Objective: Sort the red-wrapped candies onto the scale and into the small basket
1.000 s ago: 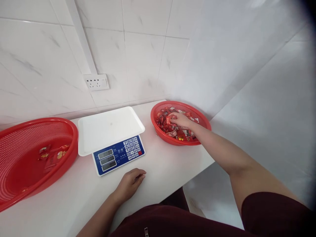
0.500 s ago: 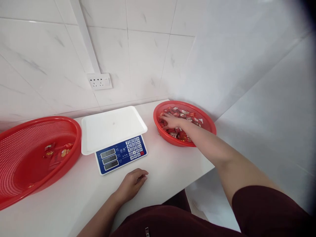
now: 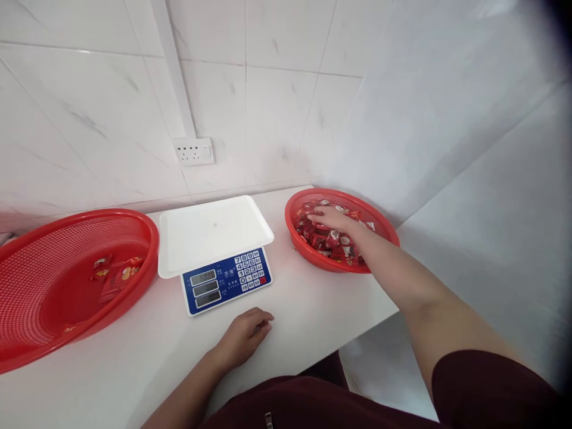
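My right hand (image 3: 329,218) is inside the right red basket (image 3: 304,253), over a pile of small red-wrapped packets (image 3: 333,238). Its fingers point left and look slightly apart, with no packet visibly gripped; the fingertips' undersides are hidden. On the white table (image 3: 308,310) rests my left hand (image 3: 245,338), loosely bent with fingers a little apart and nothing in it. Just beyond that hand stands a digital scale (image 3: 227,280) with a blue keypad panel and a bare white weighing tray (image 3: 214,232).
At the left, a larger red basket (image 3: 147,238) leans with its opening turned toward me and holds a few red packets (image 3: 118,277). A wall socket (image 3: 194,151) is fixed to the tiled wall behind the scale. The right wall stands close to the right basket.
My right hand has lifted slightly from among the packets, its fingers less spread, uncovering more of the pile. The whole view has shifted a little; my left hand stays on the table.
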{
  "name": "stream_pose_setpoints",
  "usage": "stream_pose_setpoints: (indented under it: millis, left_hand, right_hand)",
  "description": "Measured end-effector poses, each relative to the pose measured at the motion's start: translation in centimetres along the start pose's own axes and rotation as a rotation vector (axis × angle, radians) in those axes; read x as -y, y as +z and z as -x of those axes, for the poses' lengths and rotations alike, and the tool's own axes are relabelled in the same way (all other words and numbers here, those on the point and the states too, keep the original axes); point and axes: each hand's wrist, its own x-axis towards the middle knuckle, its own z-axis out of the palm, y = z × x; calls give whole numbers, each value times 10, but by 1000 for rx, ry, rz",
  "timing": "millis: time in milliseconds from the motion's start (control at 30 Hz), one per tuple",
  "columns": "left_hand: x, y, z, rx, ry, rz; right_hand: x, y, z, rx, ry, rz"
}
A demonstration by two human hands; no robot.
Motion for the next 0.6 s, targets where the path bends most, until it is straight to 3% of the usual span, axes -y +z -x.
stream_pose_setpoints:
  millis: [167,333,600]
  left_hand:
    - [-5,-1,1,-1,15,-23]
    - [-9,-2,2,0,19,-26]
    - [-7,-2,3,-1,20,-32]
  right_hand:
    - [1,-14,9,-88,134,-280]
    - [3,-16,7,-92,208,-491]
    - [10,-18,11,-249,309,-506]
